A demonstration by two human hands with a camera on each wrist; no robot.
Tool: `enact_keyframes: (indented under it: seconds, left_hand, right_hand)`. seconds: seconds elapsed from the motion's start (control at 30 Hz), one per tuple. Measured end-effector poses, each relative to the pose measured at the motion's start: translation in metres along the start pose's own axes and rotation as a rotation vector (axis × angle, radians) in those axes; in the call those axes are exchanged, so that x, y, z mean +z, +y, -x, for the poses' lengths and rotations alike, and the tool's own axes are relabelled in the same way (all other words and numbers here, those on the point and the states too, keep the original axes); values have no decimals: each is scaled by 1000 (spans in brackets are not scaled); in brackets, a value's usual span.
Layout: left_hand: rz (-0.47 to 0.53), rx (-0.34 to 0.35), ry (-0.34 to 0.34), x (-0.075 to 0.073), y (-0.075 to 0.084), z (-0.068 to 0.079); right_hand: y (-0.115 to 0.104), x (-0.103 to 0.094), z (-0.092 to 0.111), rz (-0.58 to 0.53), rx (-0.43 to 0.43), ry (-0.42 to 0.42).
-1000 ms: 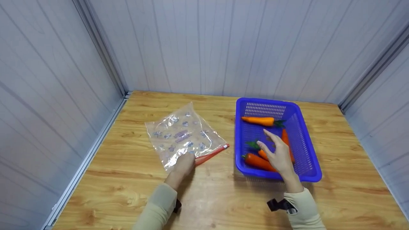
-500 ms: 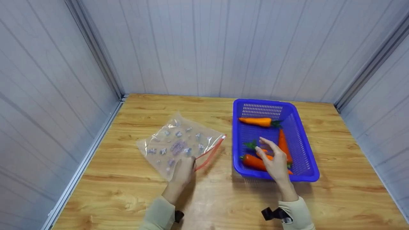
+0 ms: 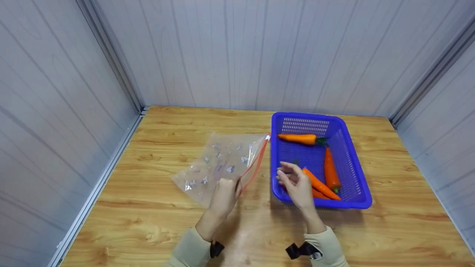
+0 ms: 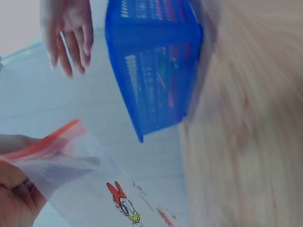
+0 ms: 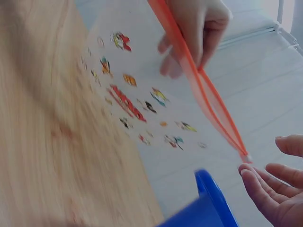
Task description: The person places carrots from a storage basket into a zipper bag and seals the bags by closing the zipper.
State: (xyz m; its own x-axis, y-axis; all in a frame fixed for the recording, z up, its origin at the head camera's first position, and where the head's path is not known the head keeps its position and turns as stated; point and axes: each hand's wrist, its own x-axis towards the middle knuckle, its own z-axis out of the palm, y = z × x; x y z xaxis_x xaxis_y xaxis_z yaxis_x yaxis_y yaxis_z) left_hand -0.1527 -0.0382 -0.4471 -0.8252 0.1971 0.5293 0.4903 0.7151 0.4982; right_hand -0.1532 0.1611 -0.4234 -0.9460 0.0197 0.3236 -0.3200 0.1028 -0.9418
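My left hand (image 3: 224,198) grips a clear printed zip bag (image 3: 222,159) by its red zip edge and holds it raised. In the right wrist view the red zip strip (image 5: 189,71) gapes partly, with a white slider (image 5: 247,158) at its far end. My right hand (image 3: 298,187) hovers over the left rim of the blue basket (image 3: 358,155), fingers loosely bent and holding nothing. Inside lie an orange carrot (image 3: 298,139) at the back, a red-orange carrot (image 3: 331,168) at the right and another carrot (image 3: 321,185) near the front. My right hand partly hides others.
Basket and hands are over a wood-grain table (image 3: 133,222). Pale panel walls (image 3: 207,55) enclose it at the back and both sides. The basket's left rim (image 3: 274,159) stands close to the bag's slider end.
My left hand has lifted the bag and moved it right, bringing its zip end up to the basket. My right hand has shifted left from the basket's middle to its left rim.
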Motion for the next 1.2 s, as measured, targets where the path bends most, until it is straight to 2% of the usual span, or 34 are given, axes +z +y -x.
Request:
enact_keyframes:
  seconds: [0.1, 0.27, 0.47, 0.63, 0.77, 1.0, 1.2]
  left_hand:
    - [10, 18, 19, 1, 7, 0]
    - [-26, 97, 94, 5, 15, -1]
    - [-15, 134, 121, 10, 22, -4]
    - [30, 160, 202, 10, 26, -8]
    - [89, 152, 256, 6, 27, -14]
    - [170, 82, 306, -12, 25, -21]
    - [167, 73, 365, -22, 21, -28]
  right_hand:
    - [0, 11, 1, -32, 32, -6]
    - [-3, 23, -1, -44, 85, -20]
    - [-4, 27, -3, -25, 128, -16]
    - [-3, 26, -6, -24, 115, 26]
    - [-2, 23, -7, -38, 112, 60]
    - [0, 16, -8, -6, 163, 93]
    - [5, 13, -8, 10, 177, 96]
